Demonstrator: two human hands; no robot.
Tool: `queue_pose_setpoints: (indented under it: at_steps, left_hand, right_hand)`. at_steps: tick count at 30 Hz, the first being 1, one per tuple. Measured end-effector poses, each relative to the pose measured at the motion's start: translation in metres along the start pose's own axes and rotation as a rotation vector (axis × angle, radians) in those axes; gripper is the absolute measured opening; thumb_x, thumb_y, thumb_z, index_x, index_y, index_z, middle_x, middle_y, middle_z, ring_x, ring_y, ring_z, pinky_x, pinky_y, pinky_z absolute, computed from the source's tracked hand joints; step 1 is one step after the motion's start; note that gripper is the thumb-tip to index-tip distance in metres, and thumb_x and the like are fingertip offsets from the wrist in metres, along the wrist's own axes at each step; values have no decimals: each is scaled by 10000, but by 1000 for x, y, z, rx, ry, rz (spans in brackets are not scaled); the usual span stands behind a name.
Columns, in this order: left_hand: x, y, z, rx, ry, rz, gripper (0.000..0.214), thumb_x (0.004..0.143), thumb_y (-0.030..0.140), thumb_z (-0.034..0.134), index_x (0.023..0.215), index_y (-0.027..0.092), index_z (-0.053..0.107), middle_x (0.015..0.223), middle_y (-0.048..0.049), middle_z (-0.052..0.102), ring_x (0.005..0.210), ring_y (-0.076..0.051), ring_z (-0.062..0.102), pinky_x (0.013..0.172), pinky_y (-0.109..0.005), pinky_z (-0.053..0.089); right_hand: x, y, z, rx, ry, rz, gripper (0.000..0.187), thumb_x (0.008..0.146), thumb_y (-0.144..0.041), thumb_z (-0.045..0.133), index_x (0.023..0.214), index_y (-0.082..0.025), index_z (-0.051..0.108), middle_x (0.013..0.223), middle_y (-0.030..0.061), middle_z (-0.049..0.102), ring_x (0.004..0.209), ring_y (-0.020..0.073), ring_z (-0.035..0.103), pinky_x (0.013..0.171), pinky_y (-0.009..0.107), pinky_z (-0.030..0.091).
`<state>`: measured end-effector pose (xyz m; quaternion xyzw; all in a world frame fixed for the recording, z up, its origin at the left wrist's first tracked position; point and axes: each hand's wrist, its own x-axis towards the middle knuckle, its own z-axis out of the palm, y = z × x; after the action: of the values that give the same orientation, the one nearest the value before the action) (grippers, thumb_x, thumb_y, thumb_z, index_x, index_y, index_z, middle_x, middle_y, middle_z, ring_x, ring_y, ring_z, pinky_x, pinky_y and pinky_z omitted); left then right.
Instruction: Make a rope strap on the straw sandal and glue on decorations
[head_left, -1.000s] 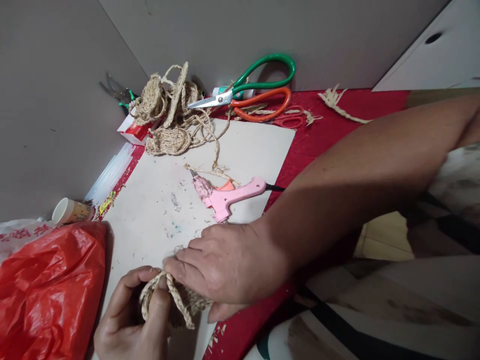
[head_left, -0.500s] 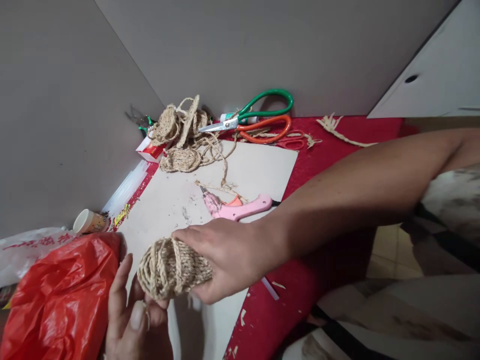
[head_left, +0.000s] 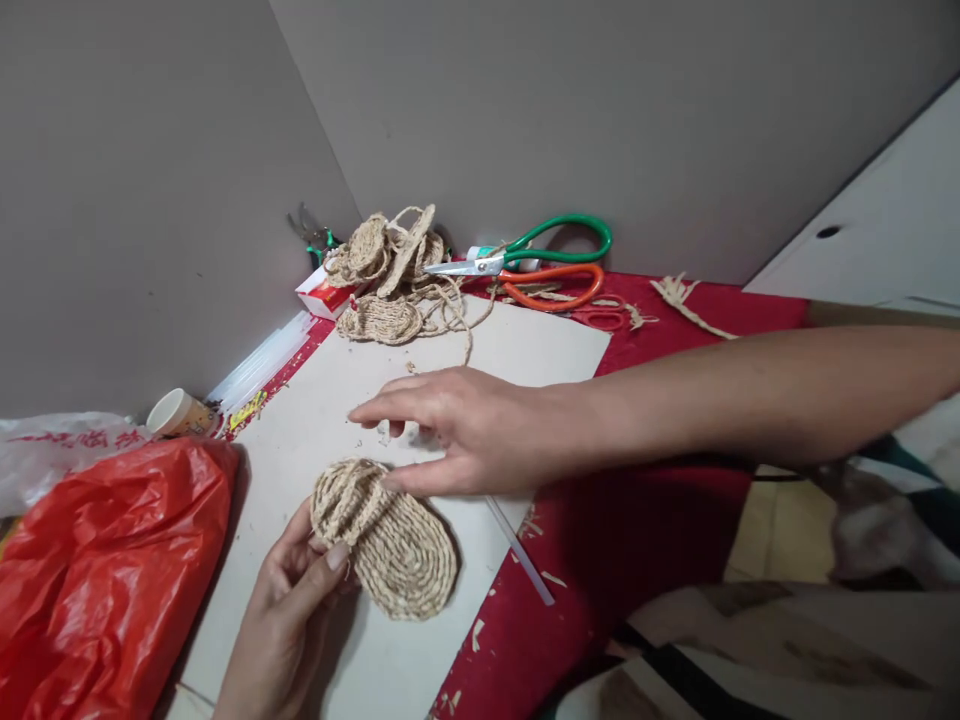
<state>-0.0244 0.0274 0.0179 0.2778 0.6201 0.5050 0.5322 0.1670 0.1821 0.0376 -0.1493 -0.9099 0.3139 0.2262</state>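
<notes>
Woven pc (head_left: pixel 409 560) over wht sheet (head_left: pixel 281 440), gry walls (head_left: pixel 540 110)

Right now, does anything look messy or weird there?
A little: pale scraps lie scattered on the red surface beside the white board, like litter. Farther back, one rope has a frayed end, its strands splayed.

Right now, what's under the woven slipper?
The left hand holds the woven slipper at its strapped end, fingers reaching beneath; pale board shows around it. Fingertips below and the board directly underneath are covered.
</notes>
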Motion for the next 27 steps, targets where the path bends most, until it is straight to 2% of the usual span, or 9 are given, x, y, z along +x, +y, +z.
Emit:
queue_pose_setpoints:
  at_steps: [3, 8, 12, 17, 18, 20, 23, 25, 27]
  left_hand:
    - [3, -3, -5, -12, -57, -45, 555, 759, 288, 748, 1295, 238, 611, 1210, -109, 701, 1069, -257, 665, 879, -314, 512]
    - [-1, -6, -2, -12, -83, -89, 675, 738, 334, 750, 1377, 252, 544, 1190, -109, 707, 1121, -290, 640, 957, -380, 472]
    - [-2, -9, 0, 21, -51, -84, 675, 698, 378, 781, 1336, 271, 589, 1188, -98, 707, 1122, -290, 634, 959, -367, 472]
    - [4, -9, -9, 175, -105, -33, 642, 686, 424, 781, 1290, 271, 627, 1169, -114, 704, 1021, -281, 669, 846, -343, 532]
    - [3, -7, -11, 249, -72, 1, 645, 679, 422, 782, 1286, 270, 627, 1164, -113, 702, 997, -274, 673, 817, -333, 541]
    - [0, -4, -12, 425, 91, 124, 645, 690, 442, 763, 1297, 288, 607, 1159, -90, 692, 944, -244, 674, 736, -295, 550]
    - [-10, -1, -8, 740, 345, 398, 608, 735, 500, 705, 1297, 312, 574, 1101, -43, 661, 792, -177, 640, 601, -245, 512]
    - [-16, -3, -3, 943, 358, 607, 524, 758, 487, 684, 1229, 281, 581, 1012, -28, 636, 690, -149, 586, 587, -256, 489]
    - [-18, -8, 2, 1081, 295, 784, 360, 783, 425, 676, 1082, 249, 583, 969, -27, 634, 678, -147, 577, 624, -272, 488]
  right_hand:
    - [3, 4, 5, 82, -101, -132, 558, 825, -260, 687, 1331, -75, 542, 1239, 124, 608, 997, 168, 601, 890, 293, 465]
    - [6, 1, 14, 57, -384, -182, 643, 793, -210, 716, 1362, -21, 484, 1228, 162, 586, 1104, 215, 548, 950, 311, 430]
    - [9, 1, 19, 26, -440, -148, 510, 795, -220, 709, 1249, -50, 549, 1145, 143, 593, 1024, 196, 541, 872, 283, 431]
    - [15, 2, 26, 20, -502, -69, 273, 774, -204, 669, 1012, -111, 574, 1022, 79, 605, 872, 148, 510, 775, 243, 395]
    - [16, 2, 27, 13, -517, -49, 259, 771, -203, 659, 998, -118, 566, 1015, 74, 603, 862, 147, 502, 768, 244, 388]
    - [17, 0, 28, -10, -538, -16, 263, 772, -202, 649, 1003, -124, 552, 1030, 76, 599, 864, 148, 492, 765, 248, 378]
    - [19, -1, 30, -16, -547, -1, 256, 781, -202, 643, 1003, -131, 539, 1044, 77, 592, 879, 149, 491, 770, 246, 372]
    - [20, -1, 32, -2, -549, 4, 236, 781, -207, 644, 978, -139, 534, 1023, 71, 591, 878, 149, 494, 765, 244, 369]
    - [21, 0, 34, 24, -552, 7, 220, 775, -211, 642, 951, -146, 526, 989, 61, 590, 867, 148, 494, 758, 244, 366]
